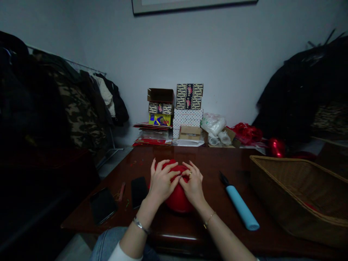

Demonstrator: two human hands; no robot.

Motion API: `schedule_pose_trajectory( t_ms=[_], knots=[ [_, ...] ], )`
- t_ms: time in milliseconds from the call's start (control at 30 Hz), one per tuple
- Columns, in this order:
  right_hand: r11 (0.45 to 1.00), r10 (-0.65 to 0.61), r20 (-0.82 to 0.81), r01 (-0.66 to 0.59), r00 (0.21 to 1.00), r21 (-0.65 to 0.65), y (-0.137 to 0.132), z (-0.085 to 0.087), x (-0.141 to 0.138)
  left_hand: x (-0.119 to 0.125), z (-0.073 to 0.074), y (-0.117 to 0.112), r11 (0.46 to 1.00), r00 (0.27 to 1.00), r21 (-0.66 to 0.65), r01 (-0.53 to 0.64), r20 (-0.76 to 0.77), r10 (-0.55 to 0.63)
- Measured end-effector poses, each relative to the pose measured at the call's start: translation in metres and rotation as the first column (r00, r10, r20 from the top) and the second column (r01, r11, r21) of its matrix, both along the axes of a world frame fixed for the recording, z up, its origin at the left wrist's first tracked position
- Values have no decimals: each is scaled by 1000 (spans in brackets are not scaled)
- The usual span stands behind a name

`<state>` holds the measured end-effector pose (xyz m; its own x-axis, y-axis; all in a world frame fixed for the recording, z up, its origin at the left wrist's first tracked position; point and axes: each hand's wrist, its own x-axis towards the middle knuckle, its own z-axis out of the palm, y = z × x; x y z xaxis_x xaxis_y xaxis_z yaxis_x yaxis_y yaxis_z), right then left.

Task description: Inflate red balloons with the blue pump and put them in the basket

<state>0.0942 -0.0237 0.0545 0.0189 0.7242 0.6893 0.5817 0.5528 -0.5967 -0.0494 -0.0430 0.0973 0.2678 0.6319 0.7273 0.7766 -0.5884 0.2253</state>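
A round red balloon [179,201] sits at the front middle of the dark table, mostly behind my hands. My left hand [162,180] lies over its left side, thumb and forefinger closed in a pinch on top. From the right, my right hand [193,184] pinches at the same spot, and the fingertips of both hands meet there. The bit between the fingertips is too small to make out. To the right of my hands lies a light blue hand pump [240,206] with a black nozzle.
Left of the balloon are two dark phones [138,192] [103,205] and a small reddish stick [122,191]. A wicker basket [288,188] takes up the table's right side. Boxes [188,121] and plastic bags [214,123] are stacked behind the table. Clothes hang at left and right.
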Motion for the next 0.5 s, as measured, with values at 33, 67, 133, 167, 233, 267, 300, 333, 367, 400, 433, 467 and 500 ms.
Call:
schedule_pose_trajectory(
  t_ms=[33,67,133,167,233,267,300,333,367,400,433,467,500],
  knots=[
    [1000,-5,9,5,1000,10,0,0,-1,0,0,0,1000,1000,-8,3,-14,-3],
    [1000,-10,17,10,1000,20,-1,0,-1,0,0,0,1000,1000,-16,10,-25,-10],
    [999,-20,31,19,999,38,-2,0,-2,0,0,0,999,999,-31,26,-36,-27],
    [999,-24,35,23,999,46,-2,0,-3,0,-1,0,999,999,-36,31,-37,-32],
    [998,-32,40,30,999,60,-2,0,-3,0,-3,0,999,999,-39,32,-40,-34],
    [997,-34,41,32,999,65,-2,0,-3,0,-4,1,999,999,-39,30,-40,-32],
    [997,-36,40,33,999,68,-1,0,-3,0,-5,2,999,999,-39,26,-35,-27],
    [997,-35,38,33,999,71,-1,0,-3,0,-6,3,999,999,-43,21,-25,-22],
    [997,-34,35,32,999,72,-1,0,-2,0,-7,4,999,1000,-50,16,-9,-16],
    [997,-32,30,30,999,73,-2,0,-2,-1,-7,6,998,1000,-64,12,13,-12],
    [997,-27,24,26,999,72,-2,-1,-1,-2,-8,7,996,999,-83,14,37,-10],
    [997,-21,17,20,1000,72,-3,-1,0,-2,-8,9,994,998,-105,21,62,-14],
    [997,-14,8,13,1000,70,-3,-1,1,-3,-9,10,991,996,-130,34,84,-23]
  ],
)
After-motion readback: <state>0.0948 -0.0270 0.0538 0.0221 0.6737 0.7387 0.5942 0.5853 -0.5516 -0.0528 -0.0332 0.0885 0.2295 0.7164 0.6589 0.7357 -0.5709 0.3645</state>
